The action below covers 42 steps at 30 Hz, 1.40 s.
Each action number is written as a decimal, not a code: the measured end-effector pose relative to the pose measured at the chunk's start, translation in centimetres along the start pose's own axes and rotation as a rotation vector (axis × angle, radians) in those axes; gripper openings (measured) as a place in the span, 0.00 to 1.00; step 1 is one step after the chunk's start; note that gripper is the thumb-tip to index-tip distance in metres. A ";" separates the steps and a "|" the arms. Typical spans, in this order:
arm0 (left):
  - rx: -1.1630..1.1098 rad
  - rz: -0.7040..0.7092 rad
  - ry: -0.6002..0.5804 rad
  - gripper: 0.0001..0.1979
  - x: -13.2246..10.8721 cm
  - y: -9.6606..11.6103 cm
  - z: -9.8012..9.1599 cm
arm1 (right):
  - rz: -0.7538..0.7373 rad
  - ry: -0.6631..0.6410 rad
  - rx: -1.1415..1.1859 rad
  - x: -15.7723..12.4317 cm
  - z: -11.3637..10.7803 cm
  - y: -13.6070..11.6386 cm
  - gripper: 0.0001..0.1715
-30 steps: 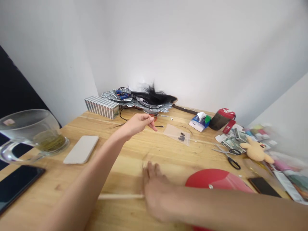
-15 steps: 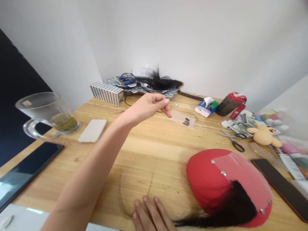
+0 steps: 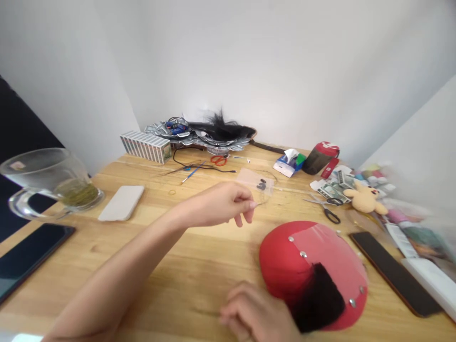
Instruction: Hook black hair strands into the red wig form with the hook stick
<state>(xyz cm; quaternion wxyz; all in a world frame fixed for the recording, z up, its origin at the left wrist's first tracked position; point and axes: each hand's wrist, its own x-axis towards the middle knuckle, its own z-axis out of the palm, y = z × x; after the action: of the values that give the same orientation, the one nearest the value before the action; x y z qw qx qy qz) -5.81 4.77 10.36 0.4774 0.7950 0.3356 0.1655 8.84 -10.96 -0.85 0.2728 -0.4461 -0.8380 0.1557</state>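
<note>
My left hand (image 3: 228, 206) is raised over the middle of the wooden table, thumb and forefinger pinched. A thin sliver juts from the fingertips, too fine to name. At the front edge my right hand (image 3: 258, 313) is curled with the fingers drawn together, smeared by motion; whatever it holds is hidden. Just beside it rests a red head-shaped form (image 3: 281, 256) with a clear sheet (image 3: 331, 247) fixed over it by round-headed pins. A patch of black hair (image 3: 317, 299) lies on the form, its lower end partly behind my right hand.
Black-handled scissors (image 3: 329, 211), a plush toy (image 3: 365, 198) and a dark phone (image 3: 395, 273) lie right. A small plastic bag (image 3: 245, 176) with dark pieces is beyond my left hand. Left stand a glass mug (image 3: 53, 178), a white slab (image 3: 121, 203) and another phone (image 3: 33, 256).
The view has shifted, so most things sit further left. My left hand has drawn back nearer to me. My right hand, flat with fingers spread before, has lifted and curled.
</note>
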 end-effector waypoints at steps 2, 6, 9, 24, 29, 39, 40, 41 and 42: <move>0.014 0.017 -0.022 0.15 -0.3 0.1 0.6 | 0.279 0.000 0.192 2.4 -3.6 0.4 0.07; 0.012 0.057 -0.054 0.15 -0.6 -0.1 1.8 | 0.590 0.052 0.221 5.7 -8.0 0.7 0.09; 0.000 0.058 -0.046 0.16 -0.8 -0.1 2.1 | 0.643 0.068 0.238 6.9 -8.8 0.9 0.09; 0.114 0.102 -0.115 0.19 -2.5 1.6 -1.0 | 0.557 -0.082 0.429 8.5 -14.3 3.7 0.16; 0.208 0.009 0.086 0.18 -2.2 1.3 -1.7 | 0.568 0.238 0.236 8.5 -16.6 4.4 0.17; 0.138 0.063 0.087 0.15 -0.7 -0.1 -0.2 | -0.013 0.005 -0.109 9.2 -11.2 1.5 0.27; 0.131 0.064 0.080 0.16 -0.7 -0.2 -0.3 | 0.033 -0.024 -0.090 9.5 -11.1 1.6 0.25; 0.129 0.058 0.078 0.16 -0.6 -0.3 -0.4 | 0.078 -0.043 -0.067 9.9 -11.2 1.8 0.22; 0.127 0.048 0.076 0.17 -0.6 -0.4 -0.4 | 0.113 -0.061 -0.044 10.1 -11.4 1.9 0.19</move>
<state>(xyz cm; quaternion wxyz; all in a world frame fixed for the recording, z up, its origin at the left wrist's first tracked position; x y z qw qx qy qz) -6.66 4.73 10.28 0.4088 0.8247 0.3442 0.1852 12.35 -1.30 10.59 0.2281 -0.4936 -0.8226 0.1662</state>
